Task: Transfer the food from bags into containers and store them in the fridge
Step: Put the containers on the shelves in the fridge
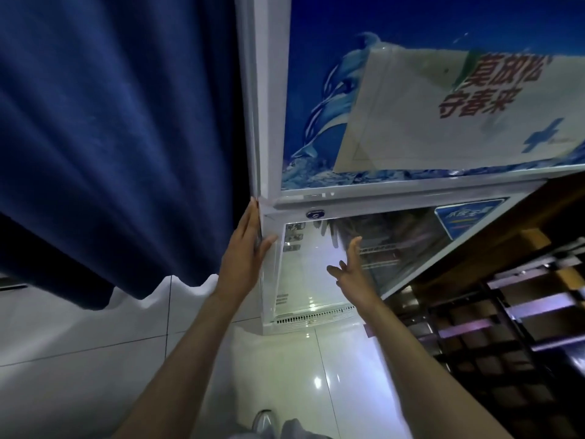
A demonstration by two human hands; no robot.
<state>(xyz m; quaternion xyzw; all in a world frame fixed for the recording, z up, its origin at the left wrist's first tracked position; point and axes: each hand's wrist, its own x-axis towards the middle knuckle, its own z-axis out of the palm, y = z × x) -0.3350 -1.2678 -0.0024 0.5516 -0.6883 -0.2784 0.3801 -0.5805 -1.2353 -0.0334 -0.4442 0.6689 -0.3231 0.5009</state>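
Observation:
A white fridge (269, 122) stands in front of me, with a blue water picture and a white poster on its upper panel. Its lower glass door (316, 264) has a white frame. My left hand (247, 248) lies flat along the left edge of that door frame, fingers on the side and thumb on the front. My right hand (351, 267) hovers with spread fingers in front of the glass and holds nothing. No bag or container is in view.
A dark blue curtain (110, 137) hangs right beside the fridge on the left. Dark shelving (506, 312) with brown boxes stands at the right. Glossy white floor tiles (285, 359) lie below, and my shoe (262, 421) shows at the bottom edge.

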